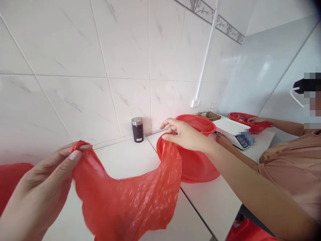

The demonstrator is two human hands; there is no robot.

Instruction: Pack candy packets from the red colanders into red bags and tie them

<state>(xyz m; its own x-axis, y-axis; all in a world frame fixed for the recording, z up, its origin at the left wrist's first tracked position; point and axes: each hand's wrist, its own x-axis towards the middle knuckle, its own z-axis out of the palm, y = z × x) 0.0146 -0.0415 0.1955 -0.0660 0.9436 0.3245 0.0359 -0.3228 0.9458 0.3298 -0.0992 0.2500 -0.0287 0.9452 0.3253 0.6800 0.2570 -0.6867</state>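
Hands (47, 184) (184, 134) in pinch-grip on red bag (135, 201)

1. Dark tumbler (137, 131) with a silvery lid, upright near mid-frame, by the tiled wall (127, 40).
2. White socket (195, 103) below a pale conduit (206, 55), right of centre.
3. Cardboard box (211, 116) behind a white scale (232, 127), centre right.
4. Person in a peach top (291, 164), right edge.

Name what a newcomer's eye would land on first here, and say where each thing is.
The red plastic bag comes first, spread across the foreground between the left hand and the right hand. Next come the red mesh baskets, on the white table beyond the bag. Then the silver-topped dark tumbler, standing near the tiled wall.
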